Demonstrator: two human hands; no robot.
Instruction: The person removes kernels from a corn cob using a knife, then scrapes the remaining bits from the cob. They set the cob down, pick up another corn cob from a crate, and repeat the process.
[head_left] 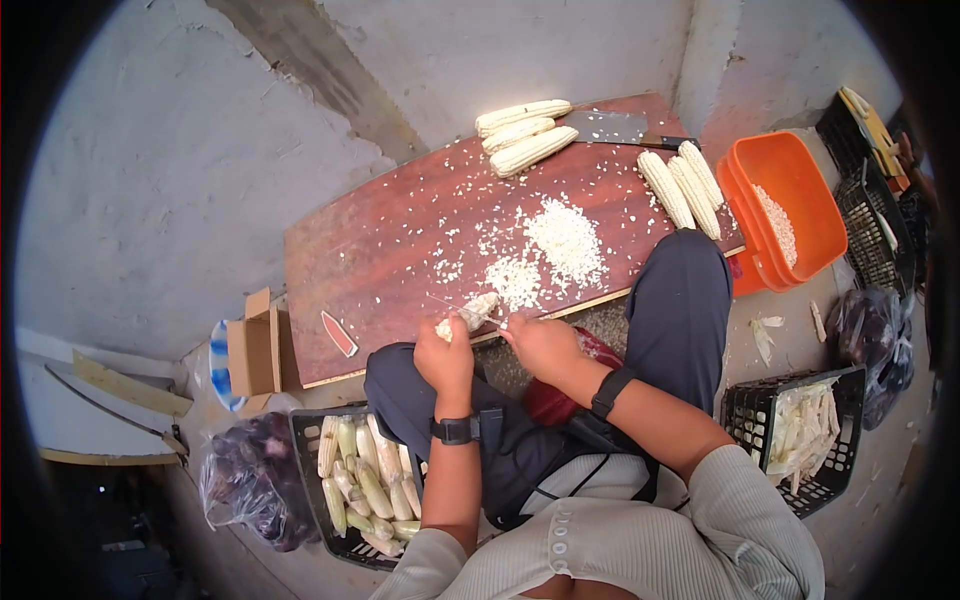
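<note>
My left hand [444, 358] is closed round a white corn cob [480, 308] at the near edge of the reddish board [380, 235]. Against the cob lies a thin blade, its handle end in my right hand [540, 345], whose fingers are closed. Loose white kernels [565, 240] form a pile on the board just beyond my hands, with more scattered round it. Whole cobs [533, 150] rest at the far edge beside a cleaver [612, 127]. More cobs [680, 190] lie at the board's right end.
An orange bin [735, 160] with kernels stands right of the board. A black crate of corn [300, 440] is at lower left, a crate of husks [855, 400] at lower right. A cardboard box [252, 355] and plastic bags [262, 480] sit left. A red-and-white sheath-like piece [339, 333] lies on the board.
</note>
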